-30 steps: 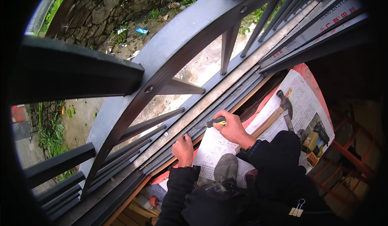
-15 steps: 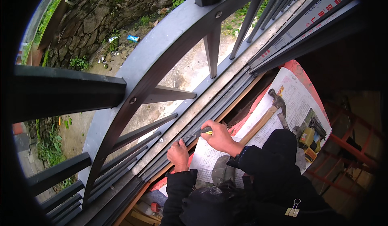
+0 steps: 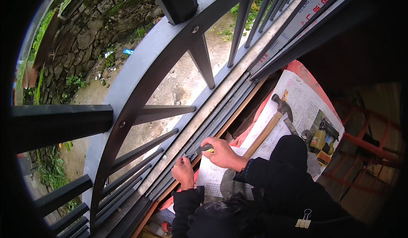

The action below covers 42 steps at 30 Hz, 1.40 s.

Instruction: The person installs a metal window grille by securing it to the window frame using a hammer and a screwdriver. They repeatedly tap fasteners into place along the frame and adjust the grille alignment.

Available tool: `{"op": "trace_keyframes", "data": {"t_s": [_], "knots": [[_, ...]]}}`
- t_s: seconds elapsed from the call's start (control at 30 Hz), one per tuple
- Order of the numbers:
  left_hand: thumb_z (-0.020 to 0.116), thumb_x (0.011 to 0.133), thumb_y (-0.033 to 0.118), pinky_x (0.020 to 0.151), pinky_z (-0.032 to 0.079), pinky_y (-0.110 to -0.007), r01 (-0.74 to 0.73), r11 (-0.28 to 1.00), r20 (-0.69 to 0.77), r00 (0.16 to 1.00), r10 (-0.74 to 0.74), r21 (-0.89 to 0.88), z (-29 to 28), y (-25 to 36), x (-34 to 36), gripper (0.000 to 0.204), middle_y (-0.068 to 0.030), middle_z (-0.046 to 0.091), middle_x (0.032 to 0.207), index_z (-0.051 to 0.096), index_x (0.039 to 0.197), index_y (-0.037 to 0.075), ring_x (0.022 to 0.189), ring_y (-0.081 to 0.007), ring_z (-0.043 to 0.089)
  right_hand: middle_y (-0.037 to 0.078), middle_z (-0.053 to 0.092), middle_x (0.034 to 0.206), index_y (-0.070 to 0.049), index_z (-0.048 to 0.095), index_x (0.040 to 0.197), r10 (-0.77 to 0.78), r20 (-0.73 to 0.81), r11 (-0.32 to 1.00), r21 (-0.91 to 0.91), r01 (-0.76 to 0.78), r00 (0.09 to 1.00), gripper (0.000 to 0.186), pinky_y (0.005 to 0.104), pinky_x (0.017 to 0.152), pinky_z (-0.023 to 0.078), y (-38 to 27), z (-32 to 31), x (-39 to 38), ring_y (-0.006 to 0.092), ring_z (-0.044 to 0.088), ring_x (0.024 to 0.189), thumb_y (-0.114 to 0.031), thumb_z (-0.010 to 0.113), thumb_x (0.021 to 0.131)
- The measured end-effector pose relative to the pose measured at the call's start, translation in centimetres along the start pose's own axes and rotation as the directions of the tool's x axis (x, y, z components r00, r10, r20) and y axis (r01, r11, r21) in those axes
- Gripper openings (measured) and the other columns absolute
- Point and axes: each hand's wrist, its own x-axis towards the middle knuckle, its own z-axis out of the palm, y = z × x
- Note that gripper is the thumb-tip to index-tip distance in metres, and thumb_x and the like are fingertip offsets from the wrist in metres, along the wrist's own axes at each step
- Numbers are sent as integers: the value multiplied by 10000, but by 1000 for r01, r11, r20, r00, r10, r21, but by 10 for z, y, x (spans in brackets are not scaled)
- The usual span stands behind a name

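Observation:
My right hand (image 3: pixel 223 153) is wrapped round a screwdriver (image 3: pixel 207 147) with a dark handle and a yellow patch. Its thin metal shaft points left, toward the fingertips of my left hand (image 3: pixel 182 172). Those fingers are pinched together at the shaft's tip; whatever small thing they hold is too small to make out. Both hands hover over the grey metal window track (image 3: pixel 225 110), close to its inner edge.
A curved grey metal grille (image 3: pixel 127 80) stands outside the track. Inside, newspaper (image 3: pixel 293 85) over red cloth carries a claw hammer (image 3: pixel 270 127) and a yellow-and-black power tool (image 3: pixel 321 142). A protective-filmed frame (image 3: pixel 293 29) stands at the upper right; a red metal rack (image 3: pixel 365 136) is at right.
The view has shifted, so the grille and the newspaper sit further left. The screwdriver's shaft now shows between my hands, and my left fingertips are at its tip.

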Motion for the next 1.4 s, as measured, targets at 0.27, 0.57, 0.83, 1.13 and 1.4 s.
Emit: {"op": "trace_keyframes", "data": {"t_s": [0.27, 0.57, 0.83, 1.13, 1.4], "knots": [[653, 930, 312, 713, 549, -522, 10, 998, 133, 991, -2, -56, -4, -20, -2, 274, -228, 718, 805, 799, 1005, 93, 778, -438, 706, 183, 707, 994, -18, 657, 1050, -61, -31, 998, -14, 61, 998, 229, 405, 832, 544, -5, -4, -2, 353, 705, 954, -67, 750, 846], [668, 937, 372, 728, 544, -502, 141, 980, 192, 975, -113, -139, 1, -17, -3, 328, -237, 721, 828, 798, 1040, 89, 808, -430, 716, 206, 698, 988, -31, 655, 1073, 7, -33, 997, -80, -10, 999, 254, 430, 833, 543, -9, -20, -4, 394, 688, 949, -85, 758, 847], [685, 927, 431, 748, 563, -518, 86, 996, 145, 985, -89, 30, -4, 0, 4, 354, -221, 740, 824, 816, 1016, 113, 791, -427, 724, 209, 692, 1002, -33, 652, 1062, -21, -29, 996, -91, 18, 999, 248, 443, 850, 539, -5, -18, -7, 406, 676, 978, -102, 759, 849], [682, 907, 389, 748, 566, -522, 66, 997, 48, 996, -68, 44, 0, 8, 1, 338, -233, 731, 799, 809, 944, 79, 782, -431, 722, 168, 711, 998, -20, 668, 1056, -15, -36, 996, -84, 12, 999, 246, 401, 852, 542, -11, -28, -11, 333, 704, 972, -79, 753, 834], [679, 901, 294, 684, 564, -396, 166, 948, 163, 979, -124, -272, -8, 9, -3, 324, -156, 718, 664, 775, 882, -15, 653, -291, 726, 172, 724, 990, -28, 685, 1068, 76, -121, 995, -49, -82, 990, 250, 390, 855, 553, -10, -85, -26, 318, 718, 947, -101, 757, 840]]}}
